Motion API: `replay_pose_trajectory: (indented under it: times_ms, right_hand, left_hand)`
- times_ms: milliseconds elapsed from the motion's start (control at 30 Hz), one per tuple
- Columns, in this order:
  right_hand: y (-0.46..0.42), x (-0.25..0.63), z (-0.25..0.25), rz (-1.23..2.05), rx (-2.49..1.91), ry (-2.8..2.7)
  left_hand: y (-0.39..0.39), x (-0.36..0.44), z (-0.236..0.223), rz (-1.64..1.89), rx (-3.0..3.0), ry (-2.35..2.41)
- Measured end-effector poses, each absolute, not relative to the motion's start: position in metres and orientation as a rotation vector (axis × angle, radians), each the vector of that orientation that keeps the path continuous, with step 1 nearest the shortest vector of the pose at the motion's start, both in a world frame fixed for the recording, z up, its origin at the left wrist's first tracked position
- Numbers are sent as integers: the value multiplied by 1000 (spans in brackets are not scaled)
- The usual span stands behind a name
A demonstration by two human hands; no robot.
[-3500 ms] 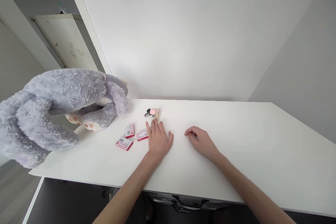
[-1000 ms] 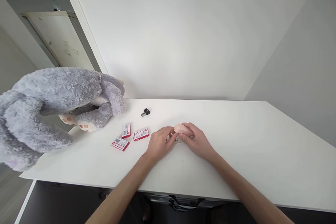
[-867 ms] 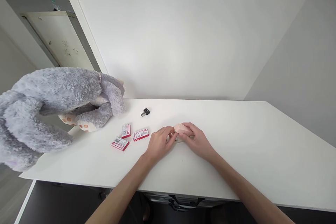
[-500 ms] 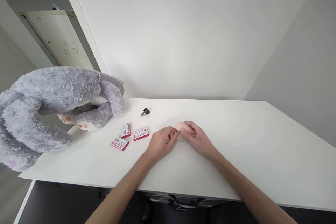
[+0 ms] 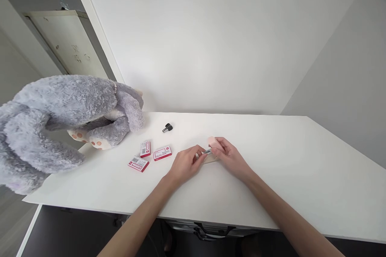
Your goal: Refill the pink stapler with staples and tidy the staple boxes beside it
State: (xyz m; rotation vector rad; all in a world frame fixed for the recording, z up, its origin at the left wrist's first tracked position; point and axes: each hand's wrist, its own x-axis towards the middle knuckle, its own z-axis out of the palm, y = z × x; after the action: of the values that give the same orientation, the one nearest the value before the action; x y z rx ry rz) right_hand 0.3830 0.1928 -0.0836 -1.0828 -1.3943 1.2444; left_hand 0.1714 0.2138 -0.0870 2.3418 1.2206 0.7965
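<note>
A small pink stapler (image 5: 211, 142) sits near the middle of the white table (image 5: 271, 168), its top lifted and a metal part showing between my hands. My right hand (image 5: 230, 158) is closed on the pink top. My left hand (image 5: 185, 163) pinches the stapler's metal front end and holds its base against the table. Three red-and-white staple boxes (image 5: 162, 153) lie just left of my left hand.
A big grey plush toy (image 5: 66, 116) lies over the table's left end. A small black clip-like object (image 5: 167, 128) rests farther back near the wall. A dark bag handle (image 5: 211, 235) shows under the table's front edge.
Both hands took hold of the stapler and brought it to the table's middle. In the last second the pink top has swung up, showing the metal inside.
</note>
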Motion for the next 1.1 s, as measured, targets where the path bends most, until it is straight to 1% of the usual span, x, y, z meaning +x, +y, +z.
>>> replay_pose_trajectory:
  times_ms: [133, 267, 500, 733, 900, 1100]
  right_hand:
    - [191, 383, -81, 1319, -1010, -1388]
    - [192, 383, -80, 1365, -943, -1340]
    - [203, 387, -86, 1375, -811, -1042]
    - [212, 395, -92, 1225, -953, -822]
    - [215, 402, -99, 1161, -977, -683]
    - [214, 403, -102, 1047, -1193, -620]
  left_hand:
    - [214, 171, -89, 716, 2468, 1188]
    - [214, 172, -89, 694, 2467, 1199]
    - [215, 173, -88, 675, 2449, 1255]
    - [217, 173, -89, 699, 2455, 1354]
    - [219, 173, -92, 755, 2464, 1439]
    - [222, 171, -98, 910, 2579, 1402]
